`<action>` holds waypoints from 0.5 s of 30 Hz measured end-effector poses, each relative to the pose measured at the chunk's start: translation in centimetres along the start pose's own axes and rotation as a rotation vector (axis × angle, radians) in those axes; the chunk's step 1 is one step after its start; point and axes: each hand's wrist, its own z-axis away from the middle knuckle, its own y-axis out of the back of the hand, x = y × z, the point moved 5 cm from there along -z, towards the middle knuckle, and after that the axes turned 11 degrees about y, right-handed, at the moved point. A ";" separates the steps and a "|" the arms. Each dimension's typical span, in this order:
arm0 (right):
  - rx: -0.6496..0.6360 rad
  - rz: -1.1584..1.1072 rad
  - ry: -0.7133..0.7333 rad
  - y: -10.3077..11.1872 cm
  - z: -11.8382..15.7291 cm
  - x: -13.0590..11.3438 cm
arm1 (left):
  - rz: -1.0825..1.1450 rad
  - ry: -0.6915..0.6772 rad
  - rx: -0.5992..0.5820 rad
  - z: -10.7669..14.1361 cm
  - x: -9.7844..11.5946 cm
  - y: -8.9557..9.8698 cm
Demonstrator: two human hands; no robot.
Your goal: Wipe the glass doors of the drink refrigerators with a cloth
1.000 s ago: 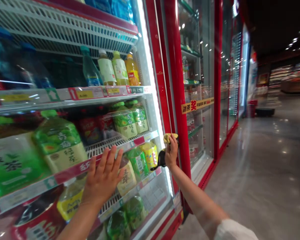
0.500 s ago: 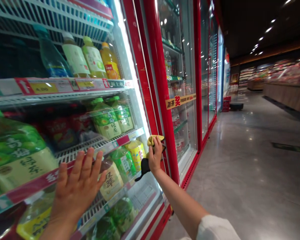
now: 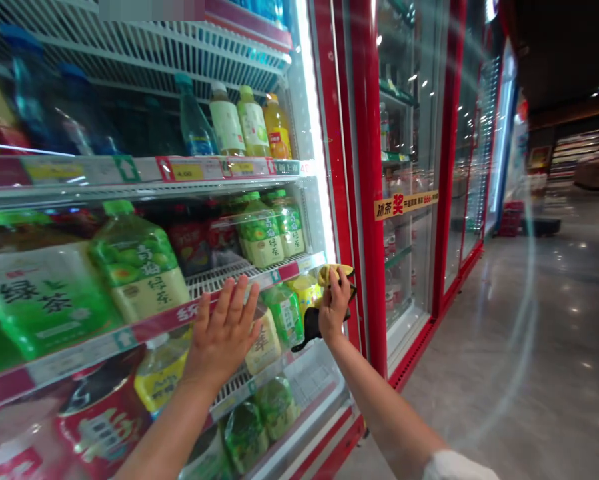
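My left hand has its fingers spread, palm toward the drinks cooler, in front of a shelf edge; whether it touches the glass I cannot tell. My right hand is closed on a yellow and black cloth or glove at the cooler's red door frame. Part of the cloth hangs down to the left of the hand. Green tea bottles stand on the shelf behind my left hand, and a green-labelled bottle is between the two hands.
Upper shelves hold more bottles. A second red-framed glass cooler stands to the right, with a yellow strip sticker. Grey shiny floor runs along the coolers. Farther off are red crates and store shelving.
The view has turned left, so the coolers appear farther right and more bottles show at the left. Both hands sit farther right in the picture. The right hand still grips the cloth.
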 end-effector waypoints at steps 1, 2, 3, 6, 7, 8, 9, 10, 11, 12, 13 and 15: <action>-0.016 0.005 0.021 -0.6 -0.4 -1.1 | -0.008 0.000 -0.003 0.0 0.0 0.0; -0.047 0.004 0.051 -1.1 -0.2 -2.4 | -0.016 -0.001 -0.005 0.0 0.1 0.1; -0.092 -0.003 0.088 -1.3 0.6 -3.7 | -0.027 -0.006 -0.007 0.0 0.2 0.1; -0.227 -0.058 0.192 0.0 4.0 -5.8 | -0.066 -0.080 -0.030 0.6 0.5 0.5; -0.254 -0.083 0.220 0.7 4.7 -5.7 | -0.079 -0.120 -0.047 1.1 0.6 0.8; -0.273 -0.111 0.246 1.3 4.9 -5.4 | -0.094 -0.158 -0.068 1.8 0.6 1.1; -0.256 -0.129 0.242 1.7 4.6 -4.9 | -0.110 -0.183 -0.091 2.6 0.4 1.6; -0.233 -0.154 0.230 1.6 3.7 -4.5 | -0.129 -0.191 -0.117 3.4 0.2 2.1; -0.192 -0.176 0.216 1.3 2.5 -4.4 | -0.151 -0.180 -0.143 4.3 -0.2 2.7; -0.146 -0.187 0.191 0.7 1.0 -4.6 | -0.175 -0.157 -0.166 5.2 -0.6 3.3; -0.109 -0.191 0.172 -0.2 -0.3 -5.4 | -0.199 -0.127 -0.184 6.1 -1.0 4.0; -0.082 -0.175 0.153 -1.8 -2.1 -8.2 | -0.243 -0.073 -0.204 7.5 -1.8 5.2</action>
